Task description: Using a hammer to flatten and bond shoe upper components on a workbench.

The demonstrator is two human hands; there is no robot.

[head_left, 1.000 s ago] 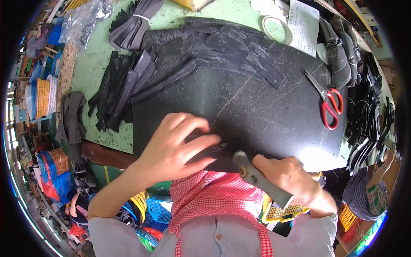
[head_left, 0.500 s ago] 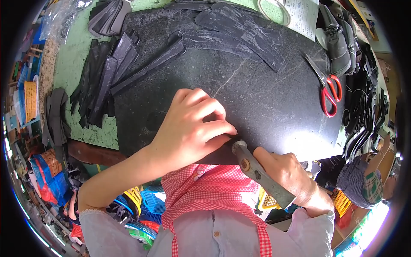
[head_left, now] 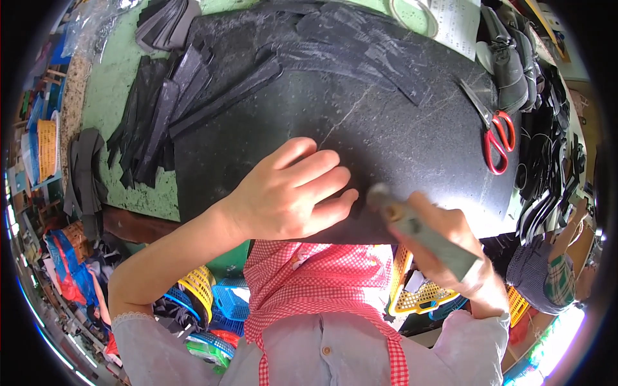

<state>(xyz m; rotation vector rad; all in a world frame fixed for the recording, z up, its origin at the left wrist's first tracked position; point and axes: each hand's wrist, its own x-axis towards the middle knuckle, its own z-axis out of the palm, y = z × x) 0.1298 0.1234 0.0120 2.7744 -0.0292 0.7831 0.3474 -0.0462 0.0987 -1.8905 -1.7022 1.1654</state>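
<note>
My left hand [head_left: 293, 190] rests with curled fingers near the front edge of a black slab [head_left: 412, 148]. Its fingertips are turned down, and anything beneath them blends into the dark surface. My right hand [head_left: 450, 225] is wrapped around a hammer, whose metal head [head_left: 428, 231] is smeared by motion. One end of that head hovers just right of my left fingers; the handle is mostly hidden by my hand. Red-handled scissors [head_left: 487, 118] lie on the slab to the right, blades apart.
Black strips [head_left: 360, 55] lie along the slab's far side, with more strips [head_left: 151, 122] at the left. Grey pieces [head_left: 168, 24] sit on the green tabletop [head_left: 116, 77]. Dark stacked pieces [head_left: 547, 148] crowd the right edge. A yellow basket [head_left: 425, 299] stands below the table.
My right hand and the hammer have moved up and to the right, away from my left fingers. My left hand has shifted slightly, its fingers now more bunched over the slab.
</note>
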